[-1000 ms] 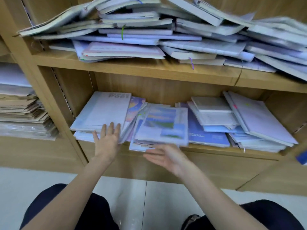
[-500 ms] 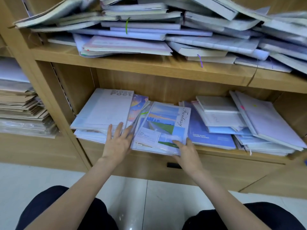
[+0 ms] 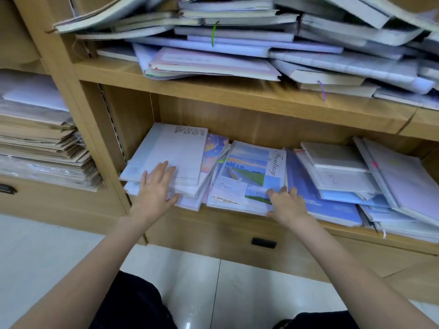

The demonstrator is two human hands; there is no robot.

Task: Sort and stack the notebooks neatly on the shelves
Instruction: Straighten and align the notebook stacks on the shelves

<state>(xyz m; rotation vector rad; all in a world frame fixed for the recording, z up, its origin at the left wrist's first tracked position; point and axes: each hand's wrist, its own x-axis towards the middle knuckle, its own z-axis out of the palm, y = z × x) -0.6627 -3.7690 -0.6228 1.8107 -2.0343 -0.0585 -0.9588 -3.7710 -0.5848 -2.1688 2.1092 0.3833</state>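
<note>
A second ago the landscape notebook point(image 3: 247, 176) was hovering, blurred, above the lower shelf point(image 3: 237, 217); now we see it lying flat on the middle stack, at the centre of the frame, its "Fantasy" cover facing up. Our right hand point(image 3: 288, 206) has moved from beneath it to its lower right corner, fingers curled over the edge and gripping it — a nudge into line, we judge. Our left hand point(image 3: 155, 186) has slid up onto the white "Poet" notebook point(image 3: 171, 153) at centre left and rests there with fingers straight and spread, pressing that pile flat.

So one notebook is placed, but the stacks around it remain fanned and crooked. The blue notebook point(image 3: 316, 193) just to its right pokes out beneath the grey ones, and the upper shelf point(image 3: 213, 89) across the top of the frame carries a slumped heap — most of the sorting lies ahead.
</note>
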